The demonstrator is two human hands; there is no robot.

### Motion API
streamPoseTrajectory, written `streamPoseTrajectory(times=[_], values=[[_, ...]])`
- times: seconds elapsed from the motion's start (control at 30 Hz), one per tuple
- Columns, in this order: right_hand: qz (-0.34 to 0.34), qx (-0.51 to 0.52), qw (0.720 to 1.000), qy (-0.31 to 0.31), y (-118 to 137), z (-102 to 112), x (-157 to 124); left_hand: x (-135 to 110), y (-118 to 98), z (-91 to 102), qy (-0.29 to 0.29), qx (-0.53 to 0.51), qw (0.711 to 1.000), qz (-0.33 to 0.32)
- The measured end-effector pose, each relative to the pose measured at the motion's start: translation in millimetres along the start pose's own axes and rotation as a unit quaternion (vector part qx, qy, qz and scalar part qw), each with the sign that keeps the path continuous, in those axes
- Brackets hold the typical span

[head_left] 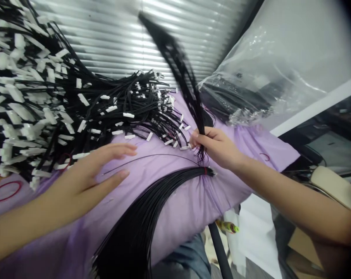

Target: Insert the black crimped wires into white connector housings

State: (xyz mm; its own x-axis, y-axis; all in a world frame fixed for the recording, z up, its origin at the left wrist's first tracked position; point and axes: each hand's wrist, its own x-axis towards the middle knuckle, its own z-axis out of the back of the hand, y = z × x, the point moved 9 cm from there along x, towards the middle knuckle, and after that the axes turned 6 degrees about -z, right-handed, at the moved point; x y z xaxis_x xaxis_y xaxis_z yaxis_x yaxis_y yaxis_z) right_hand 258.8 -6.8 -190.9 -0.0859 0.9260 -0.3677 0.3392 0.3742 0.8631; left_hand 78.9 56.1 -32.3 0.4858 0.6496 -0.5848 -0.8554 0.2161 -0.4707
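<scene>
R hand (219,147) pinches a thin sheaf of black wires (179,73) between thumb and fingers, above a purple cloth (252,153). The sheaf rises out of the grip, blurred, w/ short ends splaying just below the fingers. L hand (85,178) is spread, fingers apart, over the cloth and holds nothing. A single loose black wire (152,156) arcs just past its fingertips toward the R hand.

Nearest the camera, a thick wire bundle (135,232) lies on the cloth, running up to a tight end w/ a red tie (206,170) just below the R hand. A small red loop (5,192) lies on the cloth's left side, and another (264,156) on the right.

Beyond the L hand, at the cloth's far edge and overhanging it, sits a large heap of black wires w/ white connectors (76,104), the tips fanned toward the R hand. Past the cloth's far right side, a clear plastic bag (288,50) holds dark coiled wires (233,97); the bag's lower edge touches the cloth. Metal window blinds (114,35) fill the background behind the heap.
</scene>
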Motion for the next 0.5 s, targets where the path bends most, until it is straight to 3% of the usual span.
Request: streamPoseTrajectory(times=[0.07,0.1,0.17,0.23,0.37,0.5], values=[[0.011,0.039,0.999,-0.013,3,3,-4,19,-18,-26.2,0.062,0.079,0.99,-0.102],[0.017,0.052,0.998,-0.024,7,6,-6,26,-19,-41.9,0.099,0.09,0.984,-0.118],[0.041,0.088,0.994,-0.057,18,16,-13,37,-10,-75.0,0.188,0.105,0.972,-0.09],[0.081,0.14,0.982,-0.094,35,34,-23,43,-7,-94.1,0.214,0.12,0.966,-0.084],[0.142,0.21,0.956,-0.145,64,79,-52,47,-12,-104.1,0.198,0.159,0.963,-0.094],[0.076,0.155,0.972,-0.157,59,108,-84,47,-10,-106.0,0.233,0.2,0.951,-0.043]])
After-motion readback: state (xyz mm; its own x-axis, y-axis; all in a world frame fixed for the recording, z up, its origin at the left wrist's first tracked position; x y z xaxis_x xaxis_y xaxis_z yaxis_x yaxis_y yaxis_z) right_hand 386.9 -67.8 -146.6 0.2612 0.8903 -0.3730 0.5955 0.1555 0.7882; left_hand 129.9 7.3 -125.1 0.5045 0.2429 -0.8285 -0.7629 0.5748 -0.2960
